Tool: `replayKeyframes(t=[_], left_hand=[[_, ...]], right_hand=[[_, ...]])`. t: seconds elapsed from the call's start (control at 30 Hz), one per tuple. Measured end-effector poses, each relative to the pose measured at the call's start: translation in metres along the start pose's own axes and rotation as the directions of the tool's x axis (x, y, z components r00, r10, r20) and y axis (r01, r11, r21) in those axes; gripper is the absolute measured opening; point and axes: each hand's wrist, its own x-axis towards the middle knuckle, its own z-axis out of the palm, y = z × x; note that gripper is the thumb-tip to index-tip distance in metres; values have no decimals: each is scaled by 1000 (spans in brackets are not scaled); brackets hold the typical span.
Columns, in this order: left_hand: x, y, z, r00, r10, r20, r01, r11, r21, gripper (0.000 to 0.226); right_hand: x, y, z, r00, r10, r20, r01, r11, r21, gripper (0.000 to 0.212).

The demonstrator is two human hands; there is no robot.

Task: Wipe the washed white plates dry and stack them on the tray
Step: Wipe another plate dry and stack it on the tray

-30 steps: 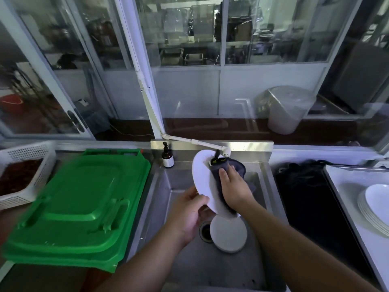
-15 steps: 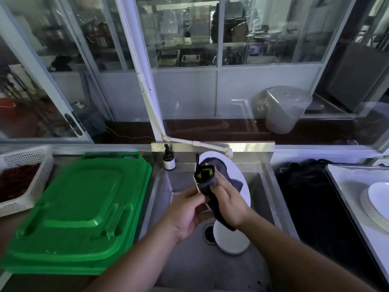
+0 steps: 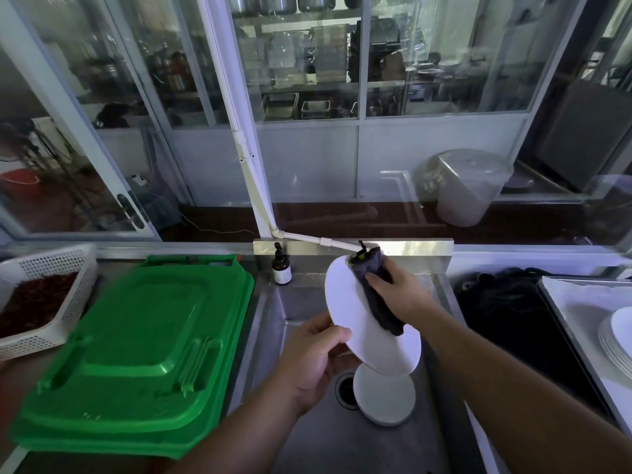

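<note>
A person's two hands dry a white plate (image 3: 362, 323) with a dark cloth (image 3: 374, 292) above a steel sink (image 3: 273, 323).

The right hand (image 3: 398, 292) has its fingers curled over the bunched cloth, pressing it against the face of the plate, which is held tilted on edge over the basin; the left hand (image 3: 313, 360) pinches the plate's lower left rim between thumb and fingers. Beneath the plate, a second white dish (image 3: 384, 400) lies on the sink floor beside the drain (image 3: 343, 388). A brown pump bottle (image 3: 281, 268) stands at the sink's back left corner. To the left lie stacked green lids (image 3: 136, 354) and a white perforated basket (image 3: 51, 295); at far right, a stack of white plates (image 3: 619, 340) sits on a tray (image 3: 574, 295).
</note>
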Motion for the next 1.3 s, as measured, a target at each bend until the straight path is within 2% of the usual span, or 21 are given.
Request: replayKeyframes(t=[0.03,0.1,0.17,0.3,0.47,0.57,0.67,0.73,0.8,0.87,1.0,1.1,1.2,1.3], left_hand=[[-1,0,-2,1000,-1,-4,1,1000,1,35],[-3,1,-5,1000,6,-8,-6,1000,-18,34],[-3,5,-7,1000,20,1,-20,999,-44,32],[-3,9,-6,998,46,48,-43,998,-49,30],[0,0,-3,997,69,41,-67,997,-28,37],[1,-4,-3,995,92,27,-91,995,-36,39],[3,-5,2,992,120,26,-118,990,-73,41],[8,-6,6,991,134,10,-132,985,-109,45],[13,-9,7,988,156,-18,-157,979,-133,49],[16,-13,7,986,167,-20,-168,977,-131,52],[17,1,-3,995,94,15,-93,993,-76,54],[24,26,-15,998,54,-41,-54,998,11,69],[26,46,-21,998,44,-41,-41,997,71,59],[25,52,-17,998,53,-33,-50,996,78,52]], right_hand=[[0,3,-5,1000,16,4,-16,996,92,20],[1,12,-16,998,63,22,-66,955,289,27],[3,16,-26,991,119,59,-133,908,396,34],[7,20,-36,980,144,140,-193,863,466,34],[-2,27,-36,977,180,113,-212,809,548,31],[-7,32,-31,961,265,84,-264,774,576,32],[-13,30,-23,931,358,69,-305,662,684,31],[-19,26,-9,889,451,84,-346,538,768,34],[-25,26,10,844,509,167,-391,371,842,41],[-32,29,23,832,508,222,-403,279,872,46],[-42,31,17,853,468,230,-401,307,863,36],[-43,26,3,896,409,172,-356,433,828,31],[-38,16,-11,929,352,116,-305,549,778,29],[-30,8,-21,940,328,92,-278,581,765,26]])
